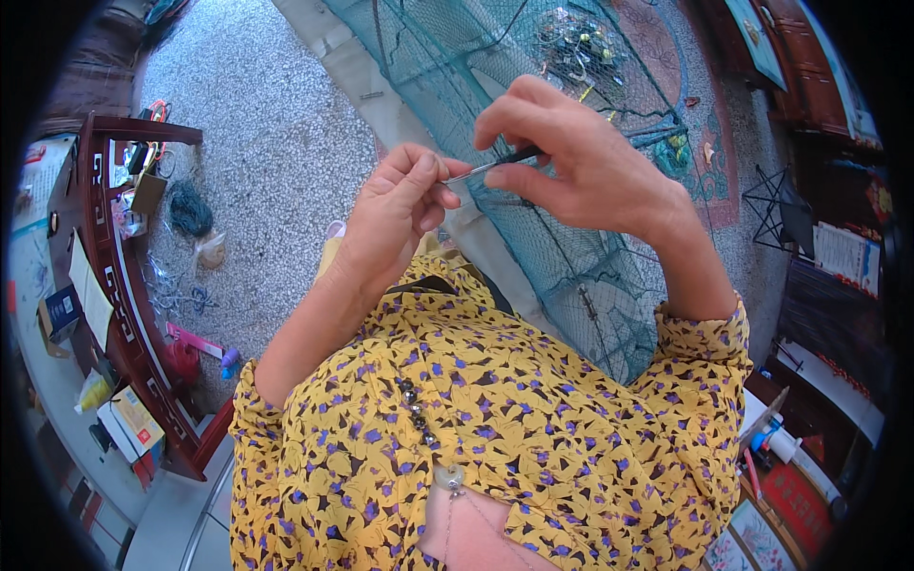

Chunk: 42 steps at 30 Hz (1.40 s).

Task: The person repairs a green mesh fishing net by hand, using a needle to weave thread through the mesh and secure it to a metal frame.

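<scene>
In front of my chest both hands meet at a slim tool with a thin metal shaft and a black handle. My right hand has its thumb and curled fingers around the handle, the other fingers arched above. My left hand is closed, thumb pressed to fingertips, right at the metal tip. Whether something small, such as a thread, is also pinched there is too fine to see. Behind and below the hands, green mesh netting on a dark frame stretches from the top toward my right side.
On the speckled floor at left lie a dark green twine bundle and a clear plastic bag. A red-brown carved wooden stand borders the left. Small mixed items lie at the netting's far end. A black wire frame stands right.
</scene>
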### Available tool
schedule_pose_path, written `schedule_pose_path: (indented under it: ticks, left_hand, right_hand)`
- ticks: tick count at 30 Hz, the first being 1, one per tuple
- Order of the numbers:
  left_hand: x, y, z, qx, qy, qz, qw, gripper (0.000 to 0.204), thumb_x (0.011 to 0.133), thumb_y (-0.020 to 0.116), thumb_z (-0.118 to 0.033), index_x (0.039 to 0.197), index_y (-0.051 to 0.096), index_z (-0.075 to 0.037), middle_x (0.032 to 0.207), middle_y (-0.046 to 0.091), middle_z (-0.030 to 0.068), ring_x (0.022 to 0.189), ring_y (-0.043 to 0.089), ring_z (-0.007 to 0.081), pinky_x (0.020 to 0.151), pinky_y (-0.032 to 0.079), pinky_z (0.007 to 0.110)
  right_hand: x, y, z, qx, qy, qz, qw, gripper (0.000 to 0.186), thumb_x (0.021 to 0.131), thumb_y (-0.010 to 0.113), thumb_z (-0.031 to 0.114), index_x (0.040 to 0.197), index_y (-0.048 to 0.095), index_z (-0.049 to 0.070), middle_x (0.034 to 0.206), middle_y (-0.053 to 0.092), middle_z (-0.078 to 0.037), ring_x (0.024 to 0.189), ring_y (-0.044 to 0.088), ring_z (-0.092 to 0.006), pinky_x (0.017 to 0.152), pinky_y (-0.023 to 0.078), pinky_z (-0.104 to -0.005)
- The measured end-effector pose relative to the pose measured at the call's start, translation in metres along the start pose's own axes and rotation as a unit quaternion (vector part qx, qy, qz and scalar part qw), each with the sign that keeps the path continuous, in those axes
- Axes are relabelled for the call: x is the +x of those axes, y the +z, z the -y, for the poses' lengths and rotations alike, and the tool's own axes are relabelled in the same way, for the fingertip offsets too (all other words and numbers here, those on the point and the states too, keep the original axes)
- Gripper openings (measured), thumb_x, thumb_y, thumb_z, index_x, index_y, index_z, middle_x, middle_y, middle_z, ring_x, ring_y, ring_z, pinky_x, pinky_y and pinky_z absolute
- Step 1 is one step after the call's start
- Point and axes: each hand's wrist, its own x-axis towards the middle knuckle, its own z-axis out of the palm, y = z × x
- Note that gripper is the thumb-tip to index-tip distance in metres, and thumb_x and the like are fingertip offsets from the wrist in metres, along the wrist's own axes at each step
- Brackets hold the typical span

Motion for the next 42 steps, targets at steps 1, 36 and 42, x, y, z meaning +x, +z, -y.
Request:
schedule_pose_path:
  ticks: [1,36,42]
  left_hand:
    - [-0.001,0.0,0.003,-0.001,-0.003,-0.011,1.0,0.017,0.099,0.048,-0.022,0.091,0.05,-0.008,0.1,0.063,0.0089,0.069,0.054,0.0058,0.053,0.037,0.017]
    - [0.007,0.005,-0.022,-0.003,0.071,0.041,0.997,0.015,0.098,0.049,-0.019,0.092,0.052,-0.007,0.095,0.062,0.0088,0.07,0.058,0.0085,0.055,0.04,0.018]
    - [0.004,0.007,-0.016,0.057,0.072,0.032,0.995,0.017,0.099,0.048,-0.021,0.091,0.053,-0.007,0.105,0.062,0.0138,0.066,0.054,0.0034,0.051,0.036,0.015]
  right_hand:
    - [0.001,0.003,-0.003,-0.018,-0.01,0.014,1.0,0.013,0.074,0.068,0.007,0.083,0.059,0.005,0.087,0.052,-0.01,0.084,0.055,-0.0288,0.072,0.045,-0.0364]
    - [-0.006,-0.029,-0.018,-0.25,-0.052,-0.038,0.966,0.005,0.081,0.064,0.013,0.081,0.061,0.009,0.077,0.056,-0.003,0.08,0.057,-0.0239,0.067,0.047,-0.0355]
    - [-0.005,-0.02,-0.021,-0.208,-0.048,-0.04,0.976,0.005,0.079,0.065,0.013,0.081,0.062,0.009,0.076,0.055,-0.005,0.08,0.057,-0.0252,0.068,0.047,-0.036]
